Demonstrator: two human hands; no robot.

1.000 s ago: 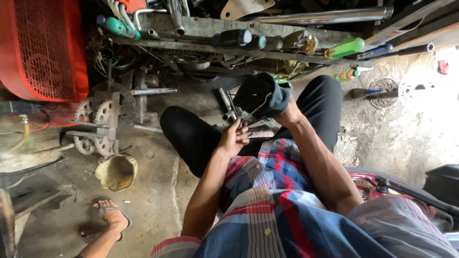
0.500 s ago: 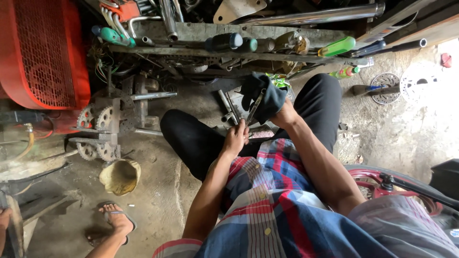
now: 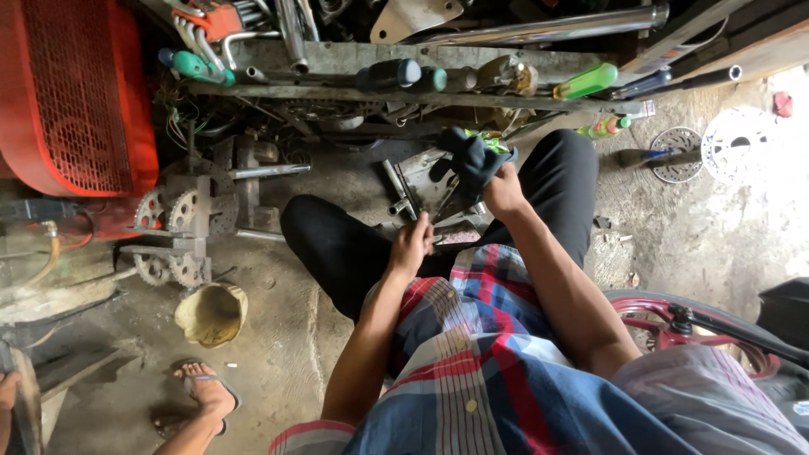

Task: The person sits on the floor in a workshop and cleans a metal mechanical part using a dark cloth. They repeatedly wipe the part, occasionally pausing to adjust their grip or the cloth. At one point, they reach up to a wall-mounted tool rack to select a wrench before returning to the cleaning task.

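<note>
To my far left a red machine stands by the sprockets. My left hand pinches the near end of a slim metal part, whose long axis runs up and rightward, away from me, toward my right hand, clenched on a dark rag just beyond my knees.

Dark navy rag, red-and-blue plaid shirt (white stripes), black trousers, red grille

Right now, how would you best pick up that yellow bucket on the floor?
Grip the yellow bucket by its rim, coming from above. It stands upright with its open mouth facing up, apart from the gear assembly behind it, so the top edge is free all round.
</note>
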